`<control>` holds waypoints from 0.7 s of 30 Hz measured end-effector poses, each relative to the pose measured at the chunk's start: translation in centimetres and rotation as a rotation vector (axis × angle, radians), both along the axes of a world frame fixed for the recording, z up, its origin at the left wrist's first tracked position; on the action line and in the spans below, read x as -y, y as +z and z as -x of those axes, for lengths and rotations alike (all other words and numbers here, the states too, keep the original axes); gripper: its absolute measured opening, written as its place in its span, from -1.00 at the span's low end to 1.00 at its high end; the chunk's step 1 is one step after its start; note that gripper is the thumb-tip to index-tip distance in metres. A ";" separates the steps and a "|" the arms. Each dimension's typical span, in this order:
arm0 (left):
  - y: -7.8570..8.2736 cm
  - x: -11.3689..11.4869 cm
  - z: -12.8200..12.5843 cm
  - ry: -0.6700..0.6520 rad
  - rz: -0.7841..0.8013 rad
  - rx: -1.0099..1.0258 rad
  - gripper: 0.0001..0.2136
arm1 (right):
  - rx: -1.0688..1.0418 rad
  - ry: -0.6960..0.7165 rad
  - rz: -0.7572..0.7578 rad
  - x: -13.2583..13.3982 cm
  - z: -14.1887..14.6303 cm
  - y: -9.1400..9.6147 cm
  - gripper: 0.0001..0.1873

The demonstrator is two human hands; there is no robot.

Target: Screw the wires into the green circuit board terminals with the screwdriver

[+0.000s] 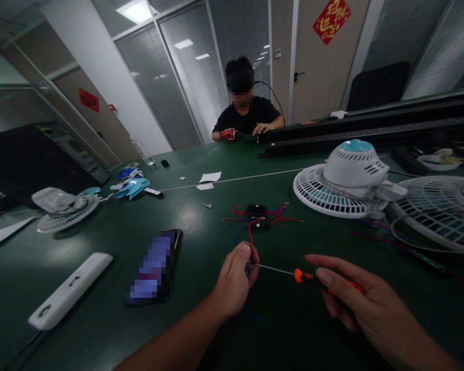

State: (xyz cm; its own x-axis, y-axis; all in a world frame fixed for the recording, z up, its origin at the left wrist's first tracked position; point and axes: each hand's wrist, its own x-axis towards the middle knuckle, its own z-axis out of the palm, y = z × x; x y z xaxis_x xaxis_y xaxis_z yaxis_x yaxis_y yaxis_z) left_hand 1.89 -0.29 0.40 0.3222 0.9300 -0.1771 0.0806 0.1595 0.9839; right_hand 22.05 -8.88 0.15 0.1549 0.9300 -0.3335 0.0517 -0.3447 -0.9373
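My left hand [237, 275] is closed on a small dark part with a red wire [251, 232] and a blue wire coming out of it; the fingers mostly cover the part. In my right hand [355, 293] is a screwdriver [303, 276] with an orange and black handle, held between thumb and fingers with the index finger stretched out. Its thin shaft points left, and the tip meets the part at my left fingertips. Just beyond, two black modules [257, 209] with red and blue wires lie on the green table [201, 247].
A phone [152, 268] and a white bar-shaped device [71, 289] lie to the left. White fan parts [344, 180] stand at right, another fan [67, 206] at left. Paper scraps [210, 177] lie mid-table. Across the table sits a person [251, 113] holding a red tool.
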 end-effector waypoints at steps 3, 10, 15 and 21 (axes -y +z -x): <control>0.2 0.0 0.0 0.010 0.006 -0.010 -0.64 | 0.007 -0.005 -0.010 0.0 0.0 0.2 -0.31; 0.1 0.0 0.1 -0.002 -0.007 -0.002 -0.65 | -0.005 -0.020 -0.010 0.0 0.0 0.1 -0.31; 0.0 0.0 -0.1 0.004 0.022 0.028 -0.64 | 0.001 -0.015 -0.024 -0.1 0.0 0.0 -0.32; 0.3 0.0 -0.1 -0.005 0.016 0.014 -0.65 | 0.006 -0.014 -0.015 0.1 -0.1 0.1 -0.31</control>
